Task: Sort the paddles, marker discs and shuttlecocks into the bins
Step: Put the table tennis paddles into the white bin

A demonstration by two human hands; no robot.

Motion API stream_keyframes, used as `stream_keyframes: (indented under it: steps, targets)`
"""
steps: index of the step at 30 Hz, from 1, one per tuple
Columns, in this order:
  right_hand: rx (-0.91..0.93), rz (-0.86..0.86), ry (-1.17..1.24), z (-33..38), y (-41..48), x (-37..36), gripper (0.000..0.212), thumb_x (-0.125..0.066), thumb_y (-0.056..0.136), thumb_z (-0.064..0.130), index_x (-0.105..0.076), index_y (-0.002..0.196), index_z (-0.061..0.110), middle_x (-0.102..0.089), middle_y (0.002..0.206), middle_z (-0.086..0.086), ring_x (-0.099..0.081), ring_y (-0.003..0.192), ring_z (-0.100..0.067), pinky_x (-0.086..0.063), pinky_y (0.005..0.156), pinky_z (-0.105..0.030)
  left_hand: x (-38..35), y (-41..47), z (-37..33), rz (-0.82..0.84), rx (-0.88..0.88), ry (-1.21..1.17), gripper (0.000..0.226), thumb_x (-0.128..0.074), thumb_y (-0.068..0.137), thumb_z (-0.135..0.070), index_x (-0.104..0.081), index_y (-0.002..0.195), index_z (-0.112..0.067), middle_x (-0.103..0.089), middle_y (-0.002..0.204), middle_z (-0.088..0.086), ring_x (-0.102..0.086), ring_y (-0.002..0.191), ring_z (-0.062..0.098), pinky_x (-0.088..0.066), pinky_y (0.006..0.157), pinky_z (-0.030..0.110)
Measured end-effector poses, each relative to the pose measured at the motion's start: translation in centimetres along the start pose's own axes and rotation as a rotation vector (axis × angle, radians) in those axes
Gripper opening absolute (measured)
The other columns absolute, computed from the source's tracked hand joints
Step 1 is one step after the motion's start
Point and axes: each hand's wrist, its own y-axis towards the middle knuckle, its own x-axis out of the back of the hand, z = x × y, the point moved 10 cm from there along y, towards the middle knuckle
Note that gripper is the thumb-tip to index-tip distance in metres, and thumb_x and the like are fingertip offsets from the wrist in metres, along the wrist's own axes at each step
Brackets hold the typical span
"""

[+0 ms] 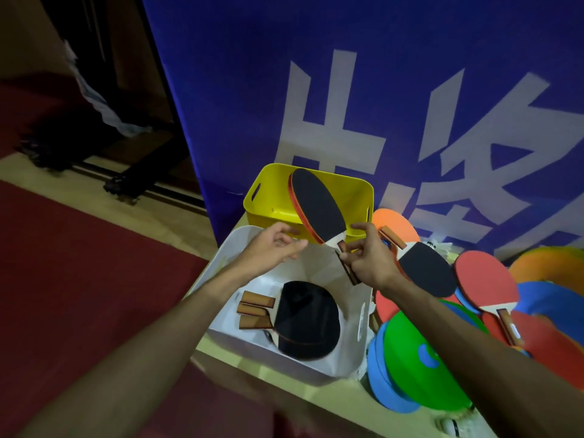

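Note:
My right hand (pixel 369 259) grips the wooden handle of a paddle (pixel 316 205) with a black face, its blade raised over the white bin (pixel 341 365) and in front of the yellow bin (pixel 271 188). My left hand (pixel 271 249) hovers open just left of that paddle, above the white bin's far rim. Several paddles (pixel 305 320) lie stacked in the white bin, black face up, handles pointing left. Two more paddles lie on the table to the right, one black (pixel 426 270) and one red (pixel 486 284). Marker discs, green (pixel 407 368), blue (pixel 382 384) and orange (pixel 393 224), are piled beside them.
A blue banner with white characters (pixel 379 99) stands upright behind the bins. Red carpet (pixel 79 263) covers the floor on the left. A white shuttlecock (pixel 448 426) shows at the table's front edge. More coloured discs (pixel 550 298) crowd the far right.

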Motion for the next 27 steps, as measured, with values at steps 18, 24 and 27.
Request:
stream_keyframes:
  steps: [18,24,27]
  targets:
    - [0.377,-0.030,-0.328,8.6,0.9,1.1,0.047,-0.065,0.088,0.025,-0.046,0.130,0.015,-0.052,0.122,-0.005,-0.049,0.114,-0.021,-0.043,0.096,-0.035,4.0,-1.2,-2.6,-0.310,-0.073,-0.146,0.009,-0.064,0.090,-0.015,-0.067,0.098,-0.013,-0.071,0.098,0.009,-0.068,0.095,0.023,-0.056,0.086,0.040]
    - [0.554,-0.083,-0.507,11.3,0.4,1.9,0.052,-0.060,0.091,0.026,-0.042,0.138,0.017,-0.046,0.135,-0.006,-0.040,0.126,-0.025,-0.040,0.101,-0.039,4.0,-0.8,-4.1,-0.170,-0.138,0.027,0.012,-0.058,0.093,-0.025,-0.066,0.089,-0.017,-0.071,0.088,0.005,-0.067,0.087,0.018,-0.052,0.081,0.041]
    - [0.574,-0.048,-0.570,11.2,0.1,1.4,0.048,-0.060,0.091,0.029,-0.046,0.136,0.019,-0.050,0.133,-0.004,-0.044,0.122,-0.025,-0.042,0.099,-0.039,3.1,-0.6,-4.7,-0.050,-0.122,0.127,0.013,-0.053,0.096,-0.024,-0.065,0.090,-0.024,-0.068,0.085,-0.006,-0.064,0.083,0.004,-0.049,0.071,0.023]
